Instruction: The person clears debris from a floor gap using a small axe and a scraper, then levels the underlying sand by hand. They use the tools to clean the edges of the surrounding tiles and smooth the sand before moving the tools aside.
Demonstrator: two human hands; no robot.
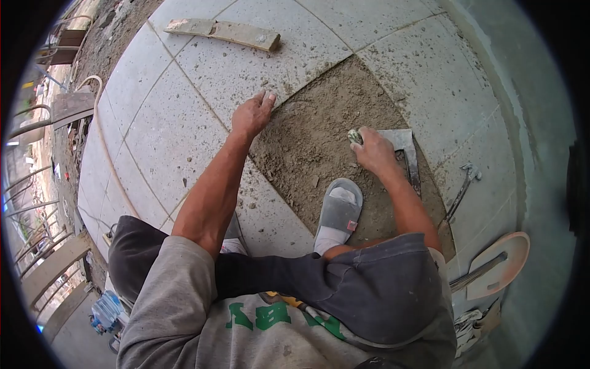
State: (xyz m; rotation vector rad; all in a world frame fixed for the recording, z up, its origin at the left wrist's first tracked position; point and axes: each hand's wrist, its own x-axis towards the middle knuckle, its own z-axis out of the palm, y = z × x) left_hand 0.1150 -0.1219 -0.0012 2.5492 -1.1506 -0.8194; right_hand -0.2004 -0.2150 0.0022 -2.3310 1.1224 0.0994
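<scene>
My right hand [376, 150] is wrapped round the handle of a trowel [396, 139], its flat metal blade reaching to the right over the loose sandy bed [326, 117]. At the left edge of this bed, my left hand [253, 115] is closed with its fingers bent together, close over the border of a grey tile [203, 92]. I cannot tell what, if anything, those fingers hold. Below the trowel blade lies a dark metal tool [413, 175], partly hidden by my right forearm. My sandalled foot [339, 209] stands on the sand between both arms.
A mortar-stained piece of wood [224, 34] lies on the far tiles amid crumbs. At right are a long-handled tool [462, 190] and a rounded pale board [510, 261] near the wall [541, 154]. A hose [103, 147] and metal bars [31, 178] line the left edge.
</scene>
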